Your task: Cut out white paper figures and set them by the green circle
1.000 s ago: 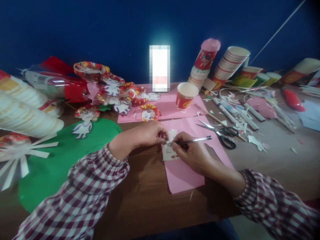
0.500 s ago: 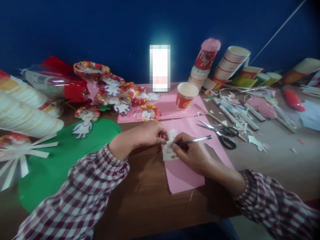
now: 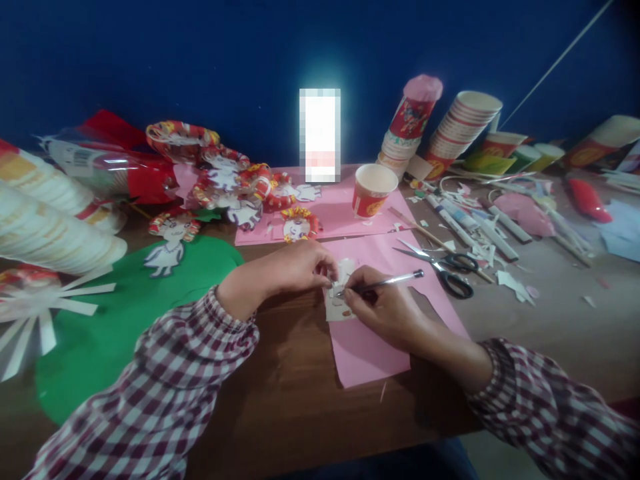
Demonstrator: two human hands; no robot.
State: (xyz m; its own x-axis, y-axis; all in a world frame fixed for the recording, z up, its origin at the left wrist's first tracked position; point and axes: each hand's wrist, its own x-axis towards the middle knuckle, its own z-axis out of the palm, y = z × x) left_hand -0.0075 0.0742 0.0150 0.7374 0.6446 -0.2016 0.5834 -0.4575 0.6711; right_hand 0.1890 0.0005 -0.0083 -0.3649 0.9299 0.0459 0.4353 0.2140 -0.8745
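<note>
A small off-white piece of paper (image 3: 336, 311) with pen marks lies on a pink sheet (image 3: 373, 357). My left hand (image 3: 295, 267) has its fingers curled at the upper left of the piece, thumb and fingertips closed on its edge and holding it. In a pinch near the tip, my right hand (image 3: 383, 307) grips a clear-barrelled pen (image 3: 395, 279), whose point meets the paper. Part of the paper is covered by my fingers. Black-handled scissors (image 3: 440, 265), blades apart, lie just right of the pen, partly over the pink sheet.
A red-and-white paper cup (image 3: 373, 193) stands behind my hands. Stacked cups (image 3: 465, 127), markers (image 3: 453, 223) and paper scraps crowd the right. On the left are a green sheet (image 3: 110, 333), a paper doll cutout (image 3: 167, 257) and large stacked cups (image 3: 50, 227). A blue wall (image 3: 175, 60) rises behind.
The pen tip and my right fingers have shifted very slightly over the paper. My left hand stays in place.
</note>
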